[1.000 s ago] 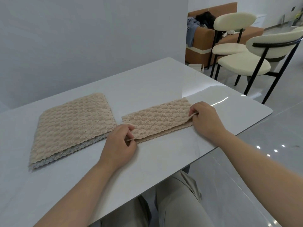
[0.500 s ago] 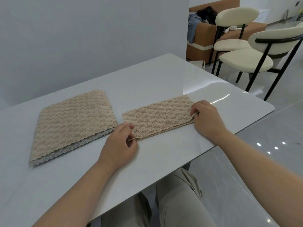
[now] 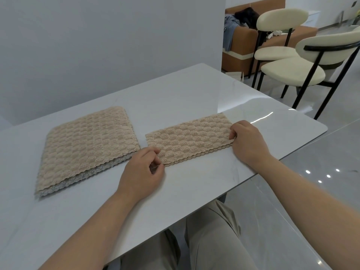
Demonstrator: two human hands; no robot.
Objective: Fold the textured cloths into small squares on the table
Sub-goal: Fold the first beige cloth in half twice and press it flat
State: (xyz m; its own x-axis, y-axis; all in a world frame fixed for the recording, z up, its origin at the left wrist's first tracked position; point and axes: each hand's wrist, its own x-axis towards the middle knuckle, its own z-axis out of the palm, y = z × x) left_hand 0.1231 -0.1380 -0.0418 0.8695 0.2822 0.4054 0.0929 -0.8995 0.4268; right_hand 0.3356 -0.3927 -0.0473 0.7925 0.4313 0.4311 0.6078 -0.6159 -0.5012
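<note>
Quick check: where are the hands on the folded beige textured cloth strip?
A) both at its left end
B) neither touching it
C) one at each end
C: on the beige cloth strip, the left hand pinches the near-left corner, the right hand grips the right end.

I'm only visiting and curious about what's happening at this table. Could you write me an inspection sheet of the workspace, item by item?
Surface: glossy white table, with a person seated at it.
Job's things: folded cloth, a beige strip lying flat; to its left a larger cloth stack, beige over grey.
Clutter: nothing seen.
Grippers: left hand pinches the folded cloth's near left corner; right hand grips its right end.
Cables: nothing seen.
Surroundings: grey wall behind the table; cream chairs and a brown sofa with clothes on it, off to the right.
</note>
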